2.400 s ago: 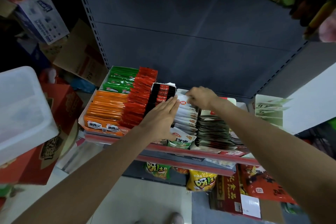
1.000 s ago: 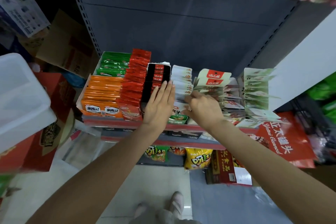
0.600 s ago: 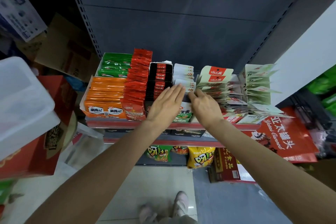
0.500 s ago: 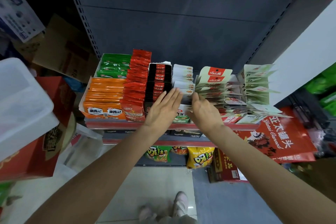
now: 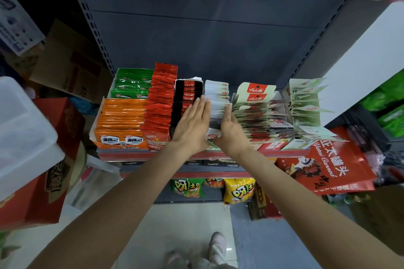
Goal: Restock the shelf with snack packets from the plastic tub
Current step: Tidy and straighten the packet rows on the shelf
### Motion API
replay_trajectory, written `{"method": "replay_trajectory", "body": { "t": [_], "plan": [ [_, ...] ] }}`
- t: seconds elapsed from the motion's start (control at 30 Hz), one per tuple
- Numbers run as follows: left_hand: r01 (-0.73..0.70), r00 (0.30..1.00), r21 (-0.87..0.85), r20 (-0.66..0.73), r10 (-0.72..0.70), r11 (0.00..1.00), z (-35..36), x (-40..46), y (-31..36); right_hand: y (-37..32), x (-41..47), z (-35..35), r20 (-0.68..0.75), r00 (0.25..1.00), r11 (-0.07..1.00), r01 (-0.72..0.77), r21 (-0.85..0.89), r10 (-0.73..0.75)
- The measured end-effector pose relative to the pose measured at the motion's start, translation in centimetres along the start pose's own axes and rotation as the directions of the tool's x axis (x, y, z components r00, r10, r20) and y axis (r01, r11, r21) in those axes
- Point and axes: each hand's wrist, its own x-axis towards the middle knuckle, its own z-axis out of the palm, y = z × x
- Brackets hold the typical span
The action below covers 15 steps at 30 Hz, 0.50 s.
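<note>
A row of white snack packets [image 5: 217, 98] stands upright on the shelf [image 5: 196, 156], between black-and-red packets [image 5: 185, 96] and beige packets with red labels [image 5: 253, 102]. My left hand [image 5: 192, 125] lies flat with straight fingers against the left side of the white row. My right hand [image 5: 231, 131] presses the row's right side, fingers straight. Both hands hold nothing. The translucent plastic tub [image 5: 24, 135] sits at the far left on a red carton.
Orange [image 5: 121, 120], green [image 5: 133, 83] and red packets [image 5: 160, 102] fill the shelf's left part. Pale green packets [image 5: 306, 102] stand at the right. Chip bags [image 5: 238, 190] sit on the lower shelf. A red canned-goods bag [image 5: 328, 166] hangs at the right. My shoe [image 5: 216, 247] is below.
Both hands have closed in on the white row from either side, the right hand flattening from a loose curl. The view has shifted slightly.
</note>
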Motion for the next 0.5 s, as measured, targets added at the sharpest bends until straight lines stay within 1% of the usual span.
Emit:
{"method": "replay_trajectory", "body": {
  "t": [0.1, 0.17, 0.2, 0.23, 0.27, 0.3, 0.37, 0.43, 0.5],
  "plan": [
    [-0.016, 0.989, -0.103, 0.146, 0.031, 0.995, -1.0, 0.7, -0.9, -0.4, 1.3, -0.4, 0.017, 0.994, 0.983, -0.106, 0.152, 0.105],
    [0.007, 0.977, -0.254, 0.207, 0.047, 0.967, -1.9, 0.9, -1.2, 0.1, 1.1, -0.7, 0.032, 0.993, 0.978, -0.121, 0.171, 0.117],
    [0.068, 0.975, -0.379, 0.222, 0.020, 0.923, -2.3, 0.9, -1.3, 0.4, 0.8, -0.9, 0.037, 0.993, 0.979, -0.120, 0.166, 0.115],
    [0.139, 0.973, -0.496, 0.228, -0.025, 0.857, -2.8, 1.0, -1.3, 0.6, 0.6, -1.0, 0.040, 0.993, 0.981, -0.120, 0.155, 0.115],
    [0.186, 0.975, -0.578, 0.212, -0.074, 0.795, -3.1, 1.3, -1.5, 0.7, 0.4, -1.1, 0.033, 0.994, 0.984, -0.110, 0.143, 0.107],
    [0.208, 0.976, -0.610, 0.185, -0.118, 0.765, -3.4, 1.6, -1.6, 0.5, 0.5, -1.1, 0.020, 0.995, 0.986, -0.096, 0.133, 0.094],
    [0.220, 0.975, -0.607, 0.156, -0.157, 0.764, -3.6, 2.5, -1.5, -0.5, 1.0, -1.4, -0.005, 0.995, 0.984, -0.094, 0.149, 0.096],
    [0.210, 0.977, -0.600, 0.167, -0.135, 0.772, -3.4, 3.0, -1.0, -1.3, 1.8, -1.4, -0.016, 0.993, 0.977, -0.109, 0.181, 0.113],
    [0.220, 0.973, -0.616, 0.192, -0.127, 0.757, -2.5, 3.0, -0.7, -1.6, 2.4, -1.1, -0.012, 0.993, 0.976, -0.111, 0.187, 0.116]
  ]
}}
